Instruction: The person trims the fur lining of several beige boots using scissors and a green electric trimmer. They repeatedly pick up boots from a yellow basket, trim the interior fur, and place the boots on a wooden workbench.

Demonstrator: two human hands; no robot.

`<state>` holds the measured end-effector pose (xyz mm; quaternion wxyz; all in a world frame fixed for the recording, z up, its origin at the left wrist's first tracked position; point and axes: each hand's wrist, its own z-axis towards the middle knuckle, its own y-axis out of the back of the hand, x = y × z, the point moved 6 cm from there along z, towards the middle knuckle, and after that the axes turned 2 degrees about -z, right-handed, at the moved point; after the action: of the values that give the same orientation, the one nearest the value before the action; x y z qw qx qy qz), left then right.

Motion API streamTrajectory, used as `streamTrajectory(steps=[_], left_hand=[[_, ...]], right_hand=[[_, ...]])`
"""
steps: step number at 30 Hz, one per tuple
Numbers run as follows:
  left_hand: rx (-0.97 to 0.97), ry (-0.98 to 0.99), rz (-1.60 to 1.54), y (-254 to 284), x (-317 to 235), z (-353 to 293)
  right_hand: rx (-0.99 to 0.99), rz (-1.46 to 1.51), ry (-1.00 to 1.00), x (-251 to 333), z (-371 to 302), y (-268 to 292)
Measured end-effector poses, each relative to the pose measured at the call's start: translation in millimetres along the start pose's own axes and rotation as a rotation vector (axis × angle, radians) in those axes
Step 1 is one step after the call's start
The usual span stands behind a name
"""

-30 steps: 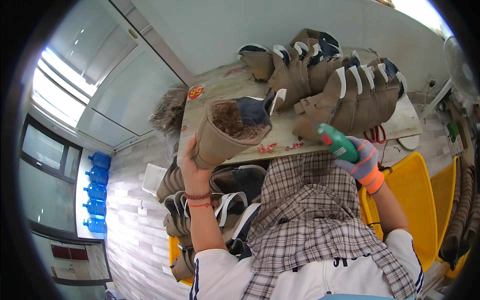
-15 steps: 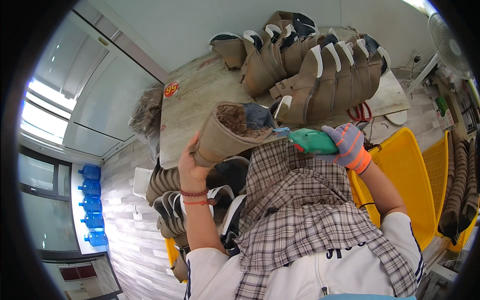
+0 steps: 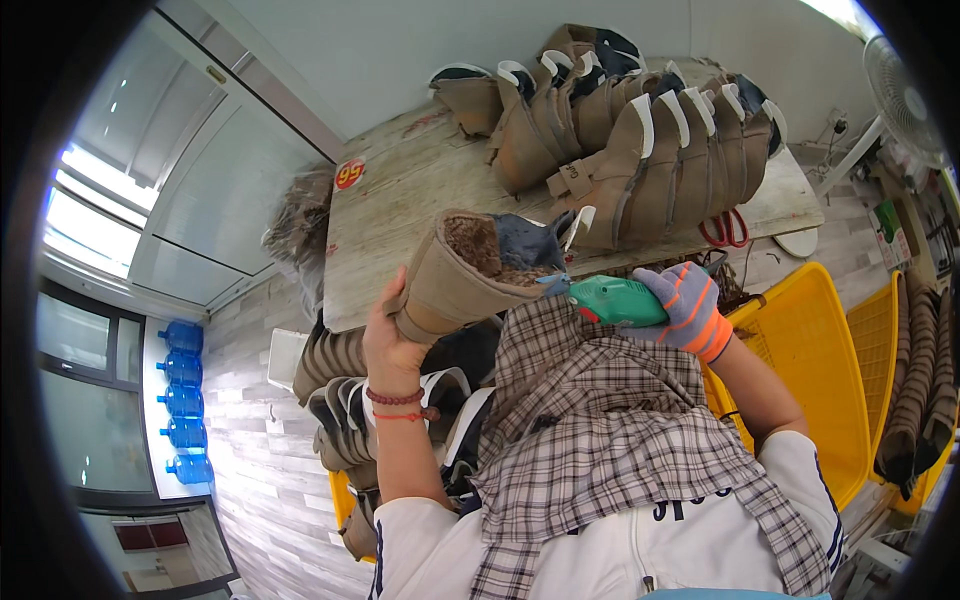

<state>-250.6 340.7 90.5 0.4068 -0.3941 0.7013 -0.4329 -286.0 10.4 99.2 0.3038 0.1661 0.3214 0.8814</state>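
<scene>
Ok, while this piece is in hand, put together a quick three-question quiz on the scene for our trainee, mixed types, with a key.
1. Multiple choice: what does the gloved right hand hold?
A) A pair of scissors
B) A green handheld tool
C) A blue bottle

2. True or false: the left hand, gripping a brown boot upper, wears no glove.

3. Count: how many blue bottles are in the row at the far left of the view?

Key
1. B
2. True; the left hand is bare, with red bands at the wrist.
3. Five
</scene>
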Motion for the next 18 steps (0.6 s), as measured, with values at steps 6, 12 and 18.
streamTrajectory(steps=[6, 12, 18], left_hand=[[0.072, -0.014, -0.033, -13.4, 11.5, -12.8], [0.161, -0.199, 0.023, -19.6, 10.3, -24.4], [0.287, -0.357, 0.162, -26.7, 11.6, -27.3]], right_hand=[[-0.025, 0.055, -0.034, 15.5, 11.3, 1.1], [-0.064, 0.109, -0.090, 27.2, 27.4, 2.0], [0.032, 0.256, -0.226, 29.3, 44.6, -4.8]])
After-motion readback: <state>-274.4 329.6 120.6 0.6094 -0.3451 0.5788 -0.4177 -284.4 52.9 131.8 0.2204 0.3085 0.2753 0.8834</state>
